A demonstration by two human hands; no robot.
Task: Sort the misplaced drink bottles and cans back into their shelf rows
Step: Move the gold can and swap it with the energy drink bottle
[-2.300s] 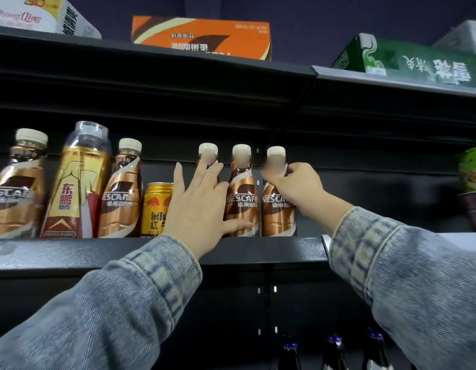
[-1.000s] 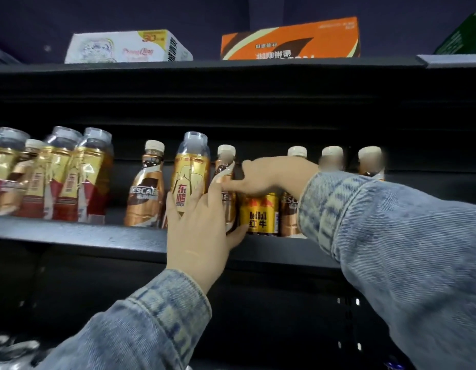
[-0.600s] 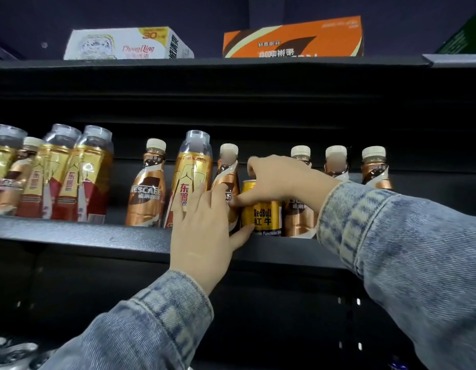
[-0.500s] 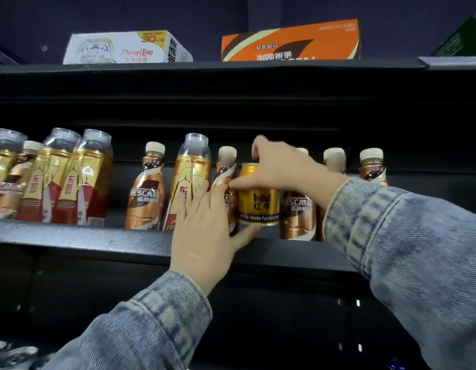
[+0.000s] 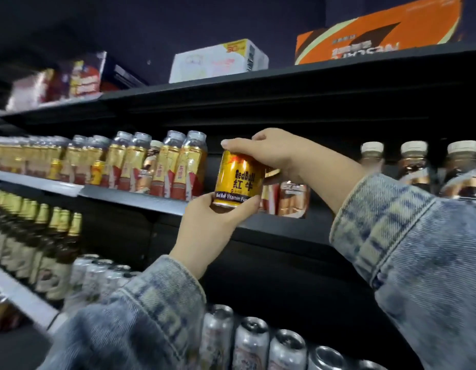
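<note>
A gold Red Bull can [image 5: 238, 180] hangs in the air in front of the middle shelf [image 5: 130, 197]. My right hand [image 5: 274, 153] grips its top from above and my left hand [image 5: 218, 222] cups its base from below. Behind the can a tall gold-and-red bottle and a brown Nescafe bottle [image 5: 294, 198] stand on the shelf, partly hidden. To the left stands a row of tall gold-and-red bottles [image 5: 178, 166] with one brown Nescafe bottle [image 5: 149, 169] among them. Three more Nescafe bottles [image 5: 415, 166] stand at the right behind my sleeve.
Small gold cans [image 5: 97, 172] stand among the bottles at the far left. Dark bottles with gold necks [image 5: 39, 241] fill a lower left shelf; silver cans [image 5: 253, 340] line the bottom. Cartons, white [image 5: 218, 60] and orange [image 5: 378, 38], lie on the top shelf.
My right hand lifted the Red Bull can off the shelf and carried it leftward; my left hand came under its base. The view swung left, revealing more shelves.
</note>
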